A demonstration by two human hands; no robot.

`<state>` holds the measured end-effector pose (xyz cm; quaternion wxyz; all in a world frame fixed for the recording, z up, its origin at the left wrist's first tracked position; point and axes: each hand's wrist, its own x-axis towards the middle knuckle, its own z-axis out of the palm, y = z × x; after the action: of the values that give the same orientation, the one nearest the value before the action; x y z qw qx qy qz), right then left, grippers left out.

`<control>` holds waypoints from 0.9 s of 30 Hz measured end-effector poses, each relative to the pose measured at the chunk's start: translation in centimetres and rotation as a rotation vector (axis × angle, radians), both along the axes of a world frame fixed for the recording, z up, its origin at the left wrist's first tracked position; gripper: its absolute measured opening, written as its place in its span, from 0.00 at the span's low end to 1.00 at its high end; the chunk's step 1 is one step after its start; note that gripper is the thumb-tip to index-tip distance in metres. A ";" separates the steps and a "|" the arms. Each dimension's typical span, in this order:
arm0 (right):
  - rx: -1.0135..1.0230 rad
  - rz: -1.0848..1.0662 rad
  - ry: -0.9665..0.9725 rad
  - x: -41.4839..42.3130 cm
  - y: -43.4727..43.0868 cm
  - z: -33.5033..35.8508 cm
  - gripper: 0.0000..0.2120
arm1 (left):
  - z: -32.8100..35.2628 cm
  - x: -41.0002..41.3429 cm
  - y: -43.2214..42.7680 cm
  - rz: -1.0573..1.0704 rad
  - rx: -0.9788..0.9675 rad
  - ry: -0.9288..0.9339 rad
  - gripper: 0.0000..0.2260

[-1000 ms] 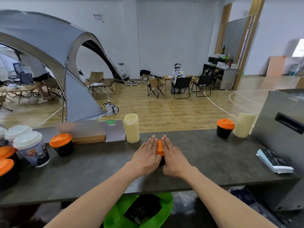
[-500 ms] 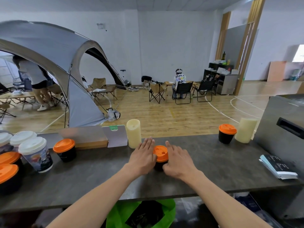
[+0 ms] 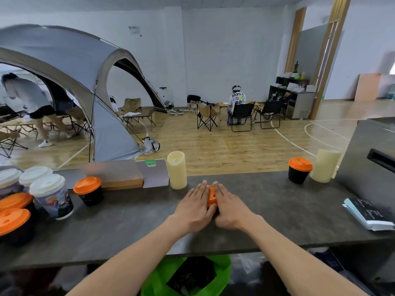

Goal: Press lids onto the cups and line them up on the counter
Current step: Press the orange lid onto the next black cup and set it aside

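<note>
A small black cup with an orange lid (image 3: 211,196) stands mid-counter, mostly hidden between my hands. My left hand (image 3: 193,205) and my right hand (image 3: 227,207) lie flat on either side of the lid, palms down, fingers together, thumbs meeting at its near edge. Another black cup with an orange lid (image 3: 299,170) stands at the far right. A third lidded black cup (image 3: 88,190) stands at the left. Two larger orange-lidded cups (image 3: 15,218) and several white-lidded printed cups (image 3: 52,196) crowd the left end.
Two cream candles (image 3: 177,170) (image 3: 324,168) stand along the dark counter's (image 3: 132,227) back edge. A card stand (image 3: 154,174) and wooden block sit behind. Booklets (image 3: 367,214) lie at right beside a grey box (image 3: 372,159). A green bag (image 3: 190,276) sits under the counter.
Half a second ago my hands were spread apart with the whole orange lid showing; now they have closed in over it again, covering most of it.
</note>
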<state>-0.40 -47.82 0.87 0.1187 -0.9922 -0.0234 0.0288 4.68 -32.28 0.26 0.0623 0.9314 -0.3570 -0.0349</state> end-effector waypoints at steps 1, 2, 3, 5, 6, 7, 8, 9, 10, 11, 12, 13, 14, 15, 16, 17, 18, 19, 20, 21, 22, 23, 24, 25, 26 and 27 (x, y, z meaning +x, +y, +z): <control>-0.001 0.001 0.001 -0.2 0.0 0.1 0.50 | 0.2 0.2 0.2 -0.012 0.013 0.008 0.32; -0.007 0.000 -0.005 -0.5 -0.1 0.3 0.48 | 0.5 0.5 0.6 -0.024 0.026 0.012 0.32; -0.022 -0.006 -0.026 -0.7 -0.3 0.4 0.47 | 0.7 0.9 0.9 -0.029 0.041 0.003 0.32; -0.062 -0.030 -0.112 -1.0 -0.7 0.5 0.42 | 0.9 1.9 1.7 -0.017 0.060 -0.046 0.31; -0.070 -0.047 -0.155 -1.0 -1.0 0.5 0.41 | 1.1 2.2 2.0 -0.008 0.057 -0.065 0.30; -0.067 -0.062 -0.179 -0.9 -1.3 0.5 0.40 | 1.3 2.4 2.1 -0.003 0.047 -0.074 0.30; -0.055 -0.070 -0.188 -0.7 -1.5 0.6 0.41 | 1.5 2.4 2.1 -0.005 0.035 -0.075 0.30; -0.037 -0.069 -0.183 -0.5 -1.6 0.6 0.42 | 1.6 2.3 2.0 -0.013 0.027 -0.068 0.30; -0.018 -0.055 -0.168 -0.2 -1.7 0.6 0.44 | 1.6 2.1 1.8 -0.026 0.024 -0.061 0.30; -0.008 -0.032 -0.147 0.0 -1.7 0.5 0.45 | 1.5 1.8 1.6 -0.040 0.028 -0.056 0.30; -0.008 -0.004 -0.130 0.1 -1.6 0.3 0.47 | 1.2 1.6 1.4 -0.053 0.040 -0.050 0.31; -0.011 0.019 -0.109 0.1 -1.5 -0.1 0.48 | 0.9 1.4 1.3 -0.062 0.051 -0.039 0.31; -0.006 0.034 -0.087 0.0 -1.4 -0.4 0.49 | 0.6 1.4 1.2 -0.065 0.058 -0.026 0.31; 0.010 0.040 -0.070 -0.1 -1.3 -0.8 0.49 | 0.3 1.3 1.2 -0.065 0.055 -0.017 0.31; 0.031 0.038 -0.064 -0.2 -1.3 -1.2 0.50 | 0.1 1.3 1.2 -0.065 0.047 -0.014 0.31; 0.045 0.034 -0.067 -0.3 -1.3 -1.4 0.50 | 0.0 1.3 1.2 -0.066 0.041 -0.016 0.31; 0.048 0.033 -0.073 -0.2 -1.3 -1.6 0.51 | 0.0 1.2 1.1 -0.067 0.037 -0.018 0.31; 0.046 0.035 -0.074 -0.1 -1.4 -1.7 0.51 | 0.0 1.2 1.1 -0.068 0.037 -0.020 0.31; 0.048 0.036 -0.069 0.0 -1.4 -1.7 0.51 | -0.1 1.2 1.1 -0.067 0.037 -0.019 0.31; 0.056 0.036 -0.065 0.0 -1.3 -1.7 0.51 | -0.1 1.2 1.1 -0.067 0.035 -0.018 0.31; 0.063 0.038 -0.064 0.0 -1.3 -1.8 0.51 | -0.2 1.2 1.1 -0.066 0.028 -0.010 0.31; 0.073 0.042 -0.064 0.0 -1.4 -1.9 0.50 | -0.2 1.2 1.2 -0.065 0.017 0.005 0.31; 0.096 0.043 -0.068 0.0 -1.5 -2.0 0.50 | -0.2 1.2 1.3 -0.063 -0.003 0.026 0.31; 0.137 0.037 -0.076 0.0 -1.7 -2.3 0.50 | -0.2 1.1 1.4 -0.059 -0.037 0.057 0.32; 0.194 0.020 -0.090 -0.1 -2.0 -2.7 0.49 | -0.3 1.1 1.6 -0.051 -0.089 0.096 0.33; 0.269 -0.015 -0.115 -0.1 -2.3 -3.2 0.50 | -0.4 1.2 1.9 -0.038 -0.153 0.133 0.34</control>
<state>-0.54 -50.07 -2.34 0.2494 -0.9675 -0.0264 -0.0322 5.90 -30.37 -0.17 0.1560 0.9127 -0.3711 -0.0705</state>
